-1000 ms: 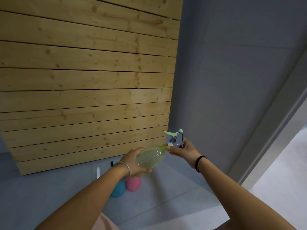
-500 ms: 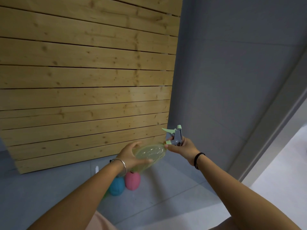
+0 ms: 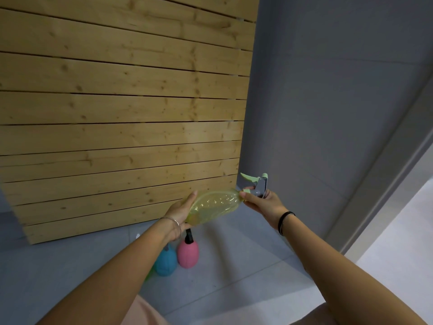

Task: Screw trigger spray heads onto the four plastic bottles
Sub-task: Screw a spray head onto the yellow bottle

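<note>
A translucent yellow bottle (image 3: 214, 205) lies nearly level in the air in front of me. My left hand (image 3: 179, 213) cups its base end from the left. At its neck sits a grey and pale green trigger spray head (image 3: 256, 186), and my right hand (image 3: 262, 202) grips that head at the collar. On the floor below stand a pink bottle (image 3: 188, 254) with a dark spray head on it and a blue bottle (image 3: 166, 262), partly hidden by my left forearm. A sliver of a green bottle (image 3: 148, 275) shows beside the blue one.
A stack of pale wooden planks (image 3: 121, 127) fills the left side, standing on a grey tiled floor (image 3: 234, 266). A grey wall (image 3: 328, 102) rises on the right, with a lighter floor area (image 3: 403, 254) beyond it at the far right.
The yellow bottle has tipped from slanted to nearly level and rose a little. My left hand has slid from gripping its middle to cupping its base. The spray head has turned slightly in my right hand.
</note>
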The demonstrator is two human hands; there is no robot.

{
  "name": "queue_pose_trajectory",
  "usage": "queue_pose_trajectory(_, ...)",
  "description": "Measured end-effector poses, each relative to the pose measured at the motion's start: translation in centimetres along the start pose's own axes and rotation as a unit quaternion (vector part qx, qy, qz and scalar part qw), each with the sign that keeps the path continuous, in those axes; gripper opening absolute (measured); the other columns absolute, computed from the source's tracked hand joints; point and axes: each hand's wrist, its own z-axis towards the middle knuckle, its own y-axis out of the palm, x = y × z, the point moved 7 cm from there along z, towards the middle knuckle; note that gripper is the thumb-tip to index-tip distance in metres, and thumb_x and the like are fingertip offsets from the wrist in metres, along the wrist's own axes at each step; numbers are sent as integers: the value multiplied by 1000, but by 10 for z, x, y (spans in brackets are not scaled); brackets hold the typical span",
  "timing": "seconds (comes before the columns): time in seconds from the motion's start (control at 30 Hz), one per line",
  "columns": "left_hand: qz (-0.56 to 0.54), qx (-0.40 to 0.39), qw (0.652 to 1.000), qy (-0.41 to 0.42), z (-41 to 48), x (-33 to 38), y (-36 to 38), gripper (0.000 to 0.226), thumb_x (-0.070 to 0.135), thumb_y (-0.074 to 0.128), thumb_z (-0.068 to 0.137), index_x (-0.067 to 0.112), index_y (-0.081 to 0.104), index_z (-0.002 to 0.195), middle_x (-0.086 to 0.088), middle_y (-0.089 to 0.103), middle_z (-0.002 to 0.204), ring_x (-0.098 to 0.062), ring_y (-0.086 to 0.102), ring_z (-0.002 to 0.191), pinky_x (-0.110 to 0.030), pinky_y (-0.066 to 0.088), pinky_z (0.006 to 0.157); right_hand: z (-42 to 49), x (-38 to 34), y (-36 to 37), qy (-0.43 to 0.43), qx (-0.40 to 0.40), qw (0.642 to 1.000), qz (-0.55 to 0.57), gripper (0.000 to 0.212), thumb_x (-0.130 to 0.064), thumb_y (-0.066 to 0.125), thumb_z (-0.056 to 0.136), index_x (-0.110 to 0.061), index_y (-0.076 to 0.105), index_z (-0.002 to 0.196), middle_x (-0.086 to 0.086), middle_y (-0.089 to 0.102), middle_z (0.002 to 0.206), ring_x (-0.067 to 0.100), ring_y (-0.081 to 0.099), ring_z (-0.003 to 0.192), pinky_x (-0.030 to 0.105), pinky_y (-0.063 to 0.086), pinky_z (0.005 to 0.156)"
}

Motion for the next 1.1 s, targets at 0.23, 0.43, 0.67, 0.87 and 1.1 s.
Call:
queue_pose_trajectory(0.23,136,-184,973,-20,-17,-10,17,62,27,84,63,28,58,119,-2,70,112,-21,66,105,-42,53,93,-2,-5,-5,1,-6,1000,28,22,-7,66,84,0,59,104,16,65,109,25,65,99,31,52,94)
queue_pose_trajectory(0.43,301,-146,940,64,-17,-14,48,96,55,87,37,39,51,125,12,66,116,-9,62,108,-34,50,99,2,-13,18,-23,40,998,30,27,-20,73,79,-6,66,101,12,71,102,27,66,103,34,52,95)
queue_pose_trajectory(0.67,308,-112,938,111,-17,-7,52,93,52,85,42,37,47,126,11,62,119,-8,58,110,-34,48,100,4,-19,41,-48,53,997,-17,25,-35,59,89,-14,61,102,2,72,96,18,67,96,34,51,91)
queue_pose_trajectory(0.87,231,-141,957,106,-23,4,50,77,49,84,45,40,55,115,9,66,115,-10,63,106,-32,53,93,6,-38,57,-55,-77,988,124,23,-25,55,92,-10,62,108,4,66,108,16,62,104,33,51,95)
queue_pose_trajectory(1.1,238,-131,955,122,-26,7,54,76,50,82,43,42,52,112,10,64,117,-10,60,109,-34,49,98,4,-41,56,-72,-2,997,35,30,-33,57,90,-12,50,109,4,72,88,12,69,82,18,54,64)
